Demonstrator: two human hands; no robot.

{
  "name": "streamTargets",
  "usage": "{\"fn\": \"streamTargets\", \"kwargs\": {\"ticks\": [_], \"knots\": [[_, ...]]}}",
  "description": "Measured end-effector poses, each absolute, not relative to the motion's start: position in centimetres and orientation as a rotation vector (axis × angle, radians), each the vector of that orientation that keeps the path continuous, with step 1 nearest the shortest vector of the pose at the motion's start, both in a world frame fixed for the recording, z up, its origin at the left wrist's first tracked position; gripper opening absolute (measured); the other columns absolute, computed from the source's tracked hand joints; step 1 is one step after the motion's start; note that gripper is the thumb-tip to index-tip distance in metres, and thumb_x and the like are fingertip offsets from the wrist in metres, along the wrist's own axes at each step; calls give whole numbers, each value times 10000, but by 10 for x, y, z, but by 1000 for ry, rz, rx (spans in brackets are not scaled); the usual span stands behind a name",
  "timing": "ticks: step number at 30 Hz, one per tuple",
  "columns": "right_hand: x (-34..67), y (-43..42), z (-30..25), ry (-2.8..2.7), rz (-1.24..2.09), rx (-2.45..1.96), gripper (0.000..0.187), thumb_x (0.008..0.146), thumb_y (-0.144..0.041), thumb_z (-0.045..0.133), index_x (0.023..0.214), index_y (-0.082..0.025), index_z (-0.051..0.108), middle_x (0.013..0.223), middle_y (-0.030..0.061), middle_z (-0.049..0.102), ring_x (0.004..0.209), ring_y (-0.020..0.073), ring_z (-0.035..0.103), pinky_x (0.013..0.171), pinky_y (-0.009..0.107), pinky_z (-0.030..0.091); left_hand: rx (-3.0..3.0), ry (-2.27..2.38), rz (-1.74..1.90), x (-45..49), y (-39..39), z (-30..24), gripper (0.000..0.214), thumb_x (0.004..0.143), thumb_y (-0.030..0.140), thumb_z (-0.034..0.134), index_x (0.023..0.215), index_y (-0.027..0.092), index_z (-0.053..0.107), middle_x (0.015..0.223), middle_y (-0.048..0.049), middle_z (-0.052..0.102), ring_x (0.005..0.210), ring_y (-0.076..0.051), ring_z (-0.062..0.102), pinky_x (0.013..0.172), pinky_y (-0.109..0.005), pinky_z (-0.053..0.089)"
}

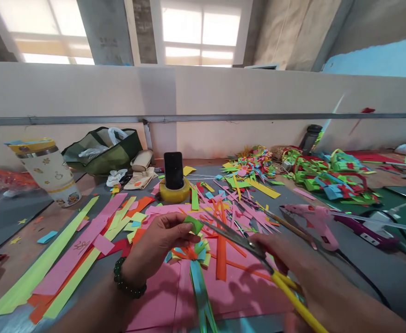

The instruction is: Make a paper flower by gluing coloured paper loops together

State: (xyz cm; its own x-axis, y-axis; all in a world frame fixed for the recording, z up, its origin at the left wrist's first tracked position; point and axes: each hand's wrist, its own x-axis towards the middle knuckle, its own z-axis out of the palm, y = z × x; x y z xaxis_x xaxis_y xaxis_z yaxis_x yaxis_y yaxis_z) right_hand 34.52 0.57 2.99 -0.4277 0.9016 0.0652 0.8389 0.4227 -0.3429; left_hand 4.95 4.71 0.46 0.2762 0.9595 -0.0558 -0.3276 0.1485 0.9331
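Observation:
My left hand (166, 236) pinches a small piece of green paper (193, 225) between thumb and fingers; a dark bead bracelet circles that wrist. In my right hand (279, 254) is a pair of scissors (237, 237) with yellow handles, its blades reaching left to the edge of the green piece. Below the left fingers lies a paper flower (188, 252) in orange, blue and yellow, with long teal strips (199, 286) trailing toward me. Both rest on pink paper sheets (157, 305). Orange paper strips (221, 254) lie beside them, under the blades.
Long paper strips (81, 240) spread out at left near a tumbler (48, 171). A phone (173, 170) stands in a yellow tape roll (174, 192). At right are a pink glue gun (314, 222) with its cord and a purple power strip (366, 233). Paper scraps (249, 164) heap up behind.

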Motion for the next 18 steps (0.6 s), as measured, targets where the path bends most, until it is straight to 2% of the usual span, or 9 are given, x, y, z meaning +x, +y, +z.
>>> {"fn": "streamTargets", "kwargs": {"ticks": [4, 7, 11, 18], "knots": [[332, 8, 26, -2508, 363, -1438, 886, 582, -526, 766, 1378, -326, 432, 1317, 129, 559, 1140, 357, 562, 870, 454, 507, 1011, 834, 1058, 50, 46, 3, 190, 701, 306, 775, 764, 160, 673, 717, -2, 680, 684, -138, 698, 637, -197, 527], [331, 9, 23, -2488, 384, -1440, 784, 649, -446, 735, 1371, -320, 458, 1259, 139, 598, 1073, 347, 599, 835, 444, 511, 1007, 837, 1049, 51, 45, 1, 173, 704, 300, 771, 784, 172, 687, 741, -7, 701, 702, -148, 707, 635, -199, 529], [328, 8, 25, -2436, 407, -1469, 636, 704, -409, 680, 1315, -338, 518, 1071, 112, 674, 885, 311, 647, 723, 407, 516, 1010, 817, 1026, 51, 43, 1, 140, 722, 282, 755, 789, 177, 692, 753, -11, 710, 724, -150, 709, 630, -194, 529], [320, 6, 32, -2443, 368, -1443, 540, 654, -411, 710, 1178, -316, 617, 748, 55, 674, 604, 222, 599, 523, 309, 451, 1001, 858, 992, 53, 42, 8, 195, 695, 300, 769, 755, 148, 663, 700, -22, 700, 703, -158, 710, 604, -186, 522]]}}
